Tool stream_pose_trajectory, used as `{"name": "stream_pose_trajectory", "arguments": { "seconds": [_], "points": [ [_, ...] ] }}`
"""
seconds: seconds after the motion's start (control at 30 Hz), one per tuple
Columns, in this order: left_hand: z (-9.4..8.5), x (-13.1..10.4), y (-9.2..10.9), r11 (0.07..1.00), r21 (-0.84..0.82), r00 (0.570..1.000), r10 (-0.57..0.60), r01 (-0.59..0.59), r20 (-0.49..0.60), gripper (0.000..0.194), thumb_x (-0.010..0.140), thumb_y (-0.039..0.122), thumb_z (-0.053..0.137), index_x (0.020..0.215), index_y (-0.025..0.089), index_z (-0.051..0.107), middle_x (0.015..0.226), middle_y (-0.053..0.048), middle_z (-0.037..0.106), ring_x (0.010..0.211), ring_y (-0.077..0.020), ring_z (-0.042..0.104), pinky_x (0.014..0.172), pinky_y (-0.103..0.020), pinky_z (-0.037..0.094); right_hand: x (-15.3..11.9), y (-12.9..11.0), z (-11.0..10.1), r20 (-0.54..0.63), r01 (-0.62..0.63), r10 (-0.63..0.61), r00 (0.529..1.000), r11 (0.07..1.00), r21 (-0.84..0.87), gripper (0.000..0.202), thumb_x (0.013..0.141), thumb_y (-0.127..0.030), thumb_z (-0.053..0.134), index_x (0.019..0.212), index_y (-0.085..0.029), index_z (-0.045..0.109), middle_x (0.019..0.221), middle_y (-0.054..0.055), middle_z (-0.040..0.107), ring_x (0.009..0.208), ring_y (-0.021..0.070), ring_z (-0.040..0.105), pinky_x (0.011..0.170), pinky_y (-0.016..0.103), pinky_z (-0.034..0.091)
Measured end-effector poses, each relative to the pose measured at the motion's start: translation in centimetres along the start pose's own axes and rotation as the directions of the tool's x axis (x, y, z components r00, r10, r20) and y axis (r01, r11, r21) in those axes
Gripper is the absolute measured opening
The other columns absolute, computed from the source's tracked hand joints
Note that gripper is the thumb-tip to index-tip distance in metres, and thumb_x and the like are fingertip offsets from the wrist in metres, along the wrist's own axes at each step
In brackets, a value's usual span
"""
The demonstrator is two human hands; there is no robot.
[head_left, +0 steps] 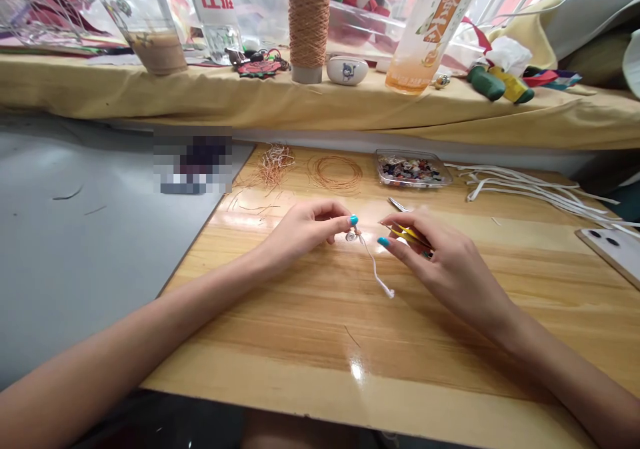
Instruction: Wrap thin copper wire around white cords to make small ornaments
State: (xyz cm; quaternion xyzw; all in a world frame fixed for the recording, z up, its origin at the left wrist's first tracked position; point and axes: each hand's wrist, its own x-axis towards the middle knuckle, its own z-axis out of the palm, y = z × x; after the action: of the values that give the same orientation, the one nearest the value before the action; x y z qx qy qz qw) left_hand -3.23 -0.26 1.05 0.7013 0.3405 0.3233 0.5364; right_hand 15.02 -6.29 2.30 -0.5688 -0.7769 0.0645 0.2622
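Thumb and fingers of my left hand [316, 225] are pinched on a small white cord [374, 265]. At the fingertips the cord forms a little coil, with a bit of orange thread wrapped beside it. Its loose tail hangs down to the right and ends in a frayed knot. My right hand [443, 249] is closed around yellow tweezers [409, 235], whose tips point left toward the cord without touching it. Behind the right hand, a metal blade [397, 203] pokes out, perhaps of scissors; the rest of it is hidden.
Along the table's back lie orange and white thread scraps [274, 165], a coil of orange thread [336, 172], a clear box of beads [414, 170] and white cords [525, 192]. A phone [613, 252] is at right. Cups, bottles and a thread spool [309, 22] stand on the cloth-covered ledge.
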Motion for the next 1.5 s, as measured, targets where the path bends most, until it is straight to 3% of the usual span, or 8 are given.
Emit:
{"name": "stream_pose_trajectory", "arguments": {
  "seconds": [0.1, 0.2, 0.43, 0.53, 0.7, 1.13, 1.27, 1.5],
  "points": [
    [0.0, -0.1, 0.1, 0.994, -0.079, 0.996, -0.081, 0.078, -0.032, 0.022, 0.072, 0.034, 0.051, 0.073, 0.013, 0.055, 0.058, 0.001, 0.053, 0.05, -0.0055, 0.047, 0.045, -0.018, 0.036, 0.0, 0.5, 0.0, -0.098, 0.173, -0.187, 0.977, 0.976, -0.135, 0.02, 0.084, -0.027, 0.038, 0.094, -0.019, 0.054, 0.085, 0.006, 0.057, 0.077, 0.0158, 0.054, 0.065, 0.027, 0.04],
    [0.0, -0.1, 0.1, 0.982, -0.156, 0.992, -0.116, 0.108, -0.041, 0.022, 0.071, 0.035, 0.052, 0.073, 0.013, 0.053, 0.057, 0.002, 0.052, 0.049, -0.0054, 0.046, 0.046, -0.018, 0.036, 0.0, 1.0, -0.1, -0.083, 0.308, -0.345, 0.935, 0.905, -0.295, 0.02, 0.084, -0.024, 0.039, 0.093, -0.019, 0.056, 0.073, 0.005, 0.058, 0.067, 0.0147, 0.053, 0.06, 0.026, 0.038],
    [0.3, 0.0, -0.2, 0.972, -0.225, 0.994, -0.084, 0.067, -0.068, 0.021, 0.068, 0.027, 0.057, 0.085, 0.013, 0.053, 0.062, 0.002, 0.053, 0.05, -0.005, 0.046, 0.049, -0.019, 0.038, 0.0, 0.5, -0.2, -0.067, 0.375, -0.455, 0.888, 0.801, -0.467, 0.021, 0.083, -0.024, 0.041, 0.091, -0.016, 0.059, 0.066, 0.005, 0.055, 0.06, 0.0135, 0.049, 0.058, 0.025, 0.036],
    [0.4, 0.0, 0.0, 0.98, -0.193, 0.996, -0.062, 0.047, -0.072, 0.023, 0.069, 0.027, 0.056, 0.087, 0.013, 0.057, 0.063, 0.001, 0.054, 0.051, -0.0049, 0.045, 0.051, -0.02, 0.038, -0.1, 0.6, -0.2, -0.076, 0.383, -0.479, 0.874, 0.778, -0.498, 0.018, 0.082, -0.02, 0.044, 0.087, -0.017, 0.06, 0.063, 0.003, 0.054, 0.058, 0.0123, 0.048, 0.057, 0.024, 0.035],
    [0.6, -0.2, 0.1, 0.988, -0.156, 0.995, -0.007, -0.01, -0.104, 0.018, 0.07, 0.028, 0.057, 0.078, 0.012, 0.058, 0.064, 0.001, 0.055, 0.052, -0.0052, 0.045, 0.051, -0.02, 0.038, -0.7, 1.0, 0.0, -0.059, 0.428, -0.532, 0.845, 0.738, -0.522, 0.022, 0.078, -0.016, 0.05, 0.099, -0.017, 0.057, 0.069, 0.002, 0.06, 0.062, 0.0112, 0.051, 0.055, 0.022, 0.035],
    [1.0, -0.4, -0.1, 0.986, -0.166, 0.993, 0.005, -0.025, -0.116, 0.021, 0.068, 0.033, 0.059, 0.074, 0.013, 0.055, 0.065, 0.001, 0.054, 0.054, -0.0057, 0.045, 0.049, -0.019, 0.038, -0.6, 0.5, -0.4, -0.096, 0.431, -0.62, 0.779, 0.64, -0.636, 0.012, 0.074, -0.017, 0.057, 0.085, -0.017, 0.061, 0.068, 0.001, 0.064, 0.062, 0.0114, 0.053, 0.054, 0.023, 0.034],
    [1.1, -0.4, -0.1, 0.987, -0.163, 0.992, -0.017, -0.004, -0.125, 0.021, 0.068, 0.033, 0.059, 0.073, 0.013, 0.055, 0.063, 0.001, 0.054, 0.052, -0.0053, 0.044, 0.049, -0.019, 0.038, -0.6, 0.5, -0.3, -0.095, 0.425, -0.614, 0.783, 0.641, -0.64, 0.009, 0.075, -0.019, 0.055, 0.082, -0.017, 0.061, 0.068, 0.001, 0.063, 0.063, 0.0113, 0.054, 0.054, 0.023, 0.033],
    [1.2, -0.5, -0.2, 0.989, -0.148, 0.997, -0.001, -0.011, -0.082, 0.018, 0.07, 0.03, 0.057, 0.073, 0.013, 0.055, 0.061, 0.002, 0.053, 0.052, -0.0053, 0.044, 0.05, -0.019, 0.037, -0.8, 0.5, 0.3, -0.114, 0.417, -0.54, 0.834, 0.751, -0.512, 0.008, 0.077, -0.018, 0.053, 0.076, -0.017, 0.061, 0.066, 0.0, 0.062, 0.062, 0.0098, 0.054, 0.055, 0.022, 0.035]
  ]
}}
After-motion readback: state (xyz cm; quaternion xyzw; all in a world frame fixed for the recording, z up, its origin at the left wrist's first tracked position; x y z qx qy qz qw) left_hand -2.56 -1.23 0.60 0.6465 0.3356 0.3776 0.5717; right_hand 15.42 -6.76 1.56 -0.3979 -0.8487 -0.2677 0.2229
